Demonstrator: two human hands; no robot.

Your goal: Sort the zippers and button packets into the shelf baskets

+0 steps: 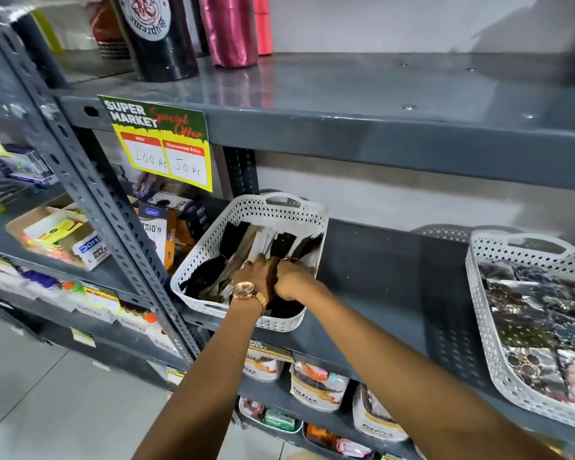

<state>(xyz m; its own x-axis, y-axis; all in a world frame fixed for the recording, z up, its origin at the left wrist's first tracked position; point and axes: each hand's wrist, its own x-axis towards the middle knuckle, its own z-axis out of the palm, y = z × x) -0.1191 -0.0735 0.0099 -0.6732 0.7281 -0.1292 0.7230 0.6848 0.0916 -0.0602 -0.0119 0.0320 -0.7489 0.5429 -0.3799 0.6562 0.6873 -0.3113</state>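
Both the left hand [258,275] and right hand [291,278] clutch black and beige zippers [246,242] in a white basket [246,207].

head-worn view, facing down, near shelf [362,260]

A yellow price sign [161,142] hung from the grey shelf [379,127] above me. On top stood a black roll [160,38] beside a pink roll [228,28]. Boxes [166,227] sat left; pouches [316,385] lined the lower shelf.
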